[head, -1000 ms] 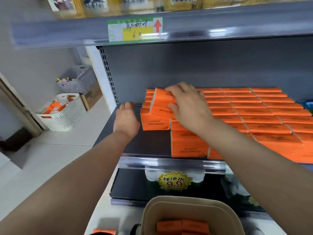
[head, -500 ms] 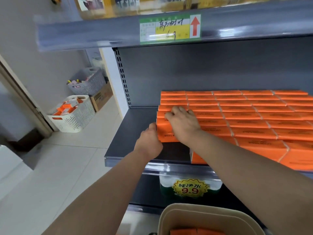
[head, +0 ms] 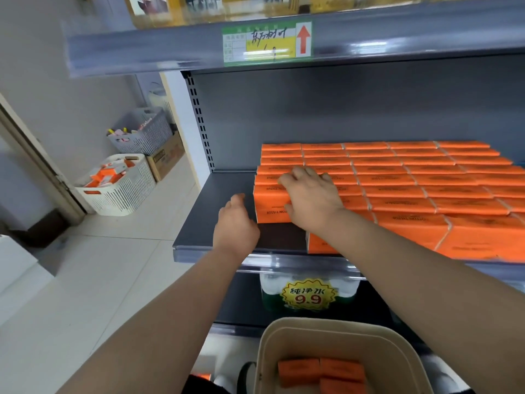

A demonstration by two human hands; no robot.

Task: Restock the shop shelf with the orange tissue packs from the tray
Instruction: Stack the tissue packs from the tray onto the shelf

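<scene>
Shelf (head: pixel 218 223) largely filled with packs (head: pixel 426 191); right hand (head: pixel 312 197) pressed on one, left hand (head: pixel 235 226) empty and loosely curled beside it; more left in tray (head: pixel 284 329).

left hand (head: pixel 235 226), right hand (head: pixel 311 200): two. tray (head: pixel 335 322): one. orange packs (head: pixel 298 371) inside: three visible. floor baskets (head: pixel 113 191) (head: pixel 142 132): two.

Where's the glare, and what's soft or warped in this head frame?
Head view: glare streaks wash out part of the price label and the clear shelf-edge strip; the wide angle bows the upper shelf and leans the door frame; the tray and its tissue packs at the bottom are soft; print on the shelved packs is readable.
</scene>
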